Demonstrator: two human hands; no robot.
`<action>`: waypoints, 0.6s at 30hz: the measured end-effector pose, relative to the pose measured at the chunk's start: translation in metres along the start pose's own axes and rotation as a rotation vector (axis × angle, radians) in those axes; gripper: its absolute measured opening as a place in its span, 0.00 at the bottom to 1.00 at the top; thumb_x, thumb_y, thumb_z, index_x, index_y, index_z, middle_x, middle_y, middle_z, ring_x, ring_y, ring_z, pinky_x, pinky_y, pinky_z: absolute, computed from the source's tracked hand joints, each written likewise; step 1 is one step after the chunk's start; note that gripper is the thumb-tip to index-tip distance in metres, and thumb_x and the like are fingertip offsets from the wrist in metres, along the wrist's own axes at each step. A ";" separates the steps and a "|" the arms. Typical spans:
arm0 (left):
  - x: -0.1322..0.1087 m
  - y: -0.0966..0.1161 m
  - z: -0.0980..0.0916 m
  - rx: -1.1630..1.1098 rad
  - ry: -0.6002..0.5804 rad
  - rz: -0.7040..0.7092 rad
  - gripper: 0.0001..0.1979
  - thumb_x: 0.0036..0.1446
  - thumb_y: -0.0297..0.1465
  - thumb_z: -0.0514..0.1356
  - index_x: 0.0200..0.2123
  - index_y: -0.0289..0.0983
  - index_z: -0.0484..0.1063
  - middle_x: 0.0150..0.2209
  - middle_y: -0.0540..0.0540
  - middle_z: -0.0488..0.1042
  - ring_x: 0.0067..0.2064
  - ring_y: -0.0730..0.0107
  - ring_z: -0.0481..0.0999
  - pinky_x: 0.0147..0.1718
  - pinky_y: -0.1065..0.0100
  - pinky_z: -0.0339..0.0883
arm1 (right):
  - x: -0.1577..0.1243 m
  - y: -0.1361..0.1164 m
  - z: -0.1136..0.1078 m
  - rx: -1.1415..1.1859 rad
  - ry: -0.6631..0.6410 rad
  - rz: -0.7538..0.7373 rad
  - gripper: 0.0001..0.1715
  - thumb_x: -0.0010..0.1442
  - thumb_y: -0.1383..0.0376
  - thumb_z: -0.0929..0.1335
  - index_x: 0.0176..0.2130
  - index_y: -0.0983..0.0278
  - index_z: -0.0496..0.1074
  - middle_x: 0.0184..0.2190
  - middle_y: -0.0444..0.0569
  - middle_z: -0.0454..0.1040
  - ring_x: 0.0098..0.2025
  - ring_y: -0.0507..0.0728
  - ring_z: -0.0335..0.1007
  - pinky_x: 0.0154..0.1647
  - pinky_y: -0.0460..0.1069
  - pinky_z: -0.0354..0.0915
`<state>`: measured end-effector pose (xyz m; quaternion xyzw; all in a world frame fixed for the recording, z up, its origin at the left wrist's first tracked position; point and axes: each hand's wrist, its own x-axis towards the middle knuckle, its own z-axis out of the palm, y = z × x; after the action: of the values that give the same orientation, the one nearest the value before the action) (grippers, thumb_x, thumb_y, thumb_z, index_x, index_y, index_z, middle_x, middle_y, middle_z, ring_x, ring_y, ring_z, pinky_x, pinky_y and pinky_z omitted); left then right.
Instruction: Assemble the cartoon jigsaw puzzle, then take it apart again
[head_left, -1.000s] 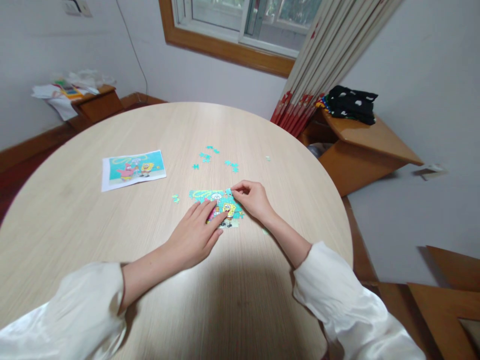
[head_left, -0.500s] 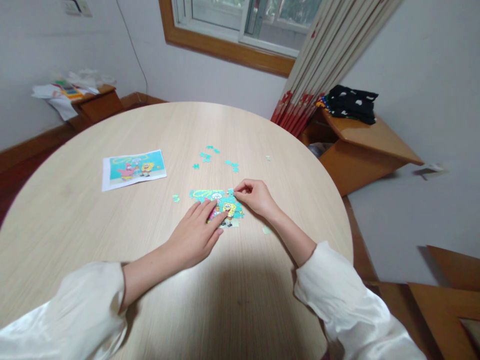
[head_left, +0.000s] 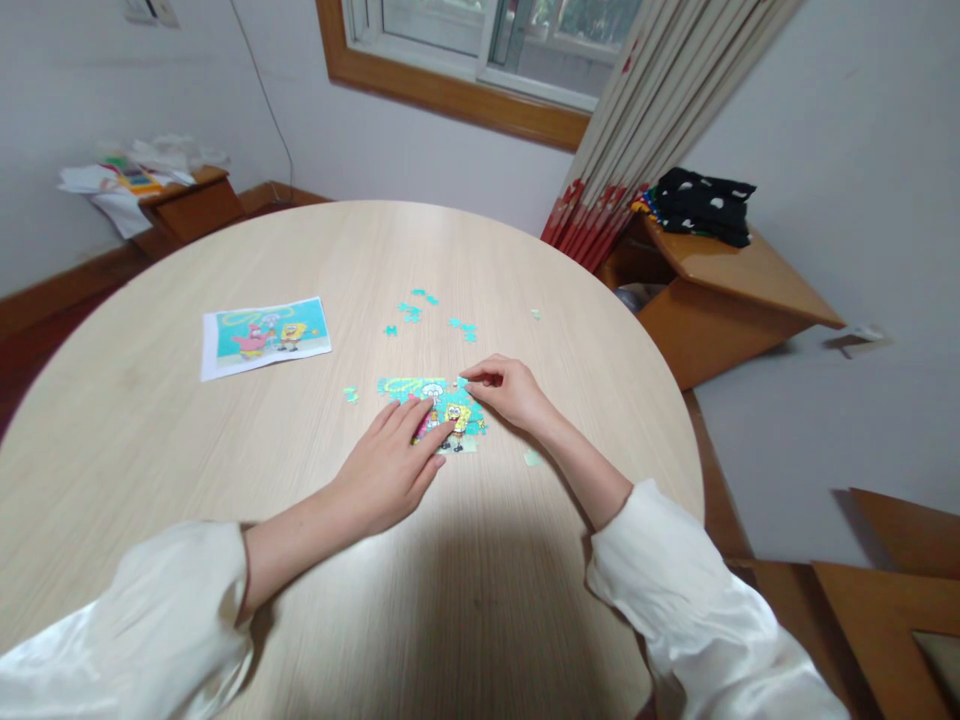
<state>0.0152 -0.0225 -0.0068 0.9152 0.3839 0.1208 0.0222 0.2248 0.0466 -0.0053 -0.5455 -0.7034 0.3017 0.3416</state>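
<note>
A partly joined cartoon jigsaw puzzle [head_left: 457,414] lies flat on the round wooden table [head_left: 480,620]. My left hand [head_left: 390,460] rests palm down over its lower left part with the fingers stretched out, hiding some of the picture. At the puzzle's upper right edge, my right hand [head_left: 508,388] pinches a small turquoise puzzle piece [head_left: 460,384] between thumb and forefinger. The piece touches or nearly touches the joined part; the fingertips partly cover it.
Several loose turquoise pieces [head_left: 410,313] lie beyond the puzzle. Single pieces sit to its left [head_left: 350,395], far right [head_left: 535,314] and near my right wrist [head_left: 532,458]. A printed picture sheet [head_left: 270,338] lies at left. A wooden cabinet [head_left: 735,310] stands beyond the table's right edge.
My right fingertips have shifted slightly left, further over the puzzle's upper right edge. My left hand stays in place on the puzzle.
</note>
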 end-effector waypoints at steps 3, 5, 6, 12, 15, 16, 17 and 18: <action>0.000 0.000 0.001 -0.013 0.009 0.001 0.20 0.65 0.33 0.48 0.56 0.34 0.66 0.59 0.30 0.62 0.59 0.45 0.62 0.56 0.44 0.57 | 0.000 -0.001 0.000 -0.026 -0.007 -0.002 0.09 0.51 0.74 0.70 0.33 0.64 0.79 0.32 0.48 0.75 0.33 0.52 0.69 0.37 0.48 0.64; -0.001 -0.001 0.001 -0.023 0.015 -0.003 0.20 0.65 0.33 0.49 0.56 0.34 0.66 0.59 0.30 0.62 0.59 0.45 0.62 0.56 0.44 0.57 | -0.001 -0.001 0.000 -0.040 -0.005 -0.009 0.10 0.52 0.74 0.70 0.33 0.63 0.80 0.32 0.47 0.73 0.33 0.51 0.69 0.37 0.48 0.65; -0.001 -0.001 0.001 -0.025 0.016 -0.004 0.20 0.65 0.33 0.49 0.56 0.34 0.66 0.59 0.31 0.62 0.60 0.45 0.62 0.56 0.44 0.56 | -0.002 -0.001 0.000 -0.053 -0.003 -0.015 0.10 0.52 0.74 0.70 0.34 0.63 0.80 0.32 0.47 0.73 0.33 0.51 0.69 0.38 0.48 0.65; -0.001 0.000 0.001 -0.009 0.008 -0.008 0.20 0.65 0.34 0.49 0.56 0.34 0.66 0.59 0.30 0.62 0.59 0.45 0.62 0.57 0.45 0.56 | -0.007 -0.005 0.002 -0.172 0.009 -0.094 0.11 0.56 0.73 0.69 0.38 0.63 0.79 0.35 0.48 0.71 0.36 0.52 0.69 0.41 0.49 0.65; 0.000 0.000 0.000 -0.010 0.001 -0.005 0.20 0.64 0.34 0.49 0.57 0.33 0.66 0.58 0.30 0.62 0.59 0.45 0.62 0.57 0.45 0.56 | -0.008 -0.007 0.003 -0.188 0.010 -0.102 0.15 0.56 0.75 0.68 0.42 0.63 0.77 0.37 0.49 0.73 0.38 0.53 0.69 0.42 0.50 0.65; 0.000 0.000 0.000 -0.013 0.000 -0.004 0.20 0.64 0.34 0.49 0.57 0.33 0.66 0.58 0.30 0.62 0.59 0.45 0.62 0.56 0.45 0.56 | -0.008 -0.007 0.003 -0.192 0.006 -0.096 0.15 0.56 0.75 0.68 0.43 0.63 0.76 0.37 0.50 0.73 0.39 0.53 0.69 0.42 0.50 0.65; 0.000 0.000 -0.001 -0.018 0.000 -0.004 0.20 0.64 0.34 0.49 0.56 0.33 0.66 0.58 0.30 0.62 0.59 0.45 0.62 0.56 0.45 0.56 | -0.008 -0.007 0.003 -0.195 0.002 -0.088 0.14 0.56 0.75 0.68 0.42 0.64 0.76 0.37 0.50 0.73 0.39 0.53 0.69 0.42 0.50 0.65; 0.000 0.000 -0.001 -0.023 0.003 -0.003 0.20 0.64 0.33 0.49 0.56 0.33 0.66 0.58 0.30 0.62 0.59 0.45 0.62 0.56 0.44 0.56 | -0.008 -0.008 0.003 -0.196 -0.001 -0.080 0.13 0.56 0.74 0.68 0.41 0.64 0.77 0.37 0.50 0.73 0.39 0.54 0.69 0.42 0.50 0.65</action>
<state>0.0148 -0.0224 -0.0061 0.9141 0.3839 0.1264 0.0324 0.2193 0.0371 -0.0025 -0.5475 -0.7510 0.2178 0.2979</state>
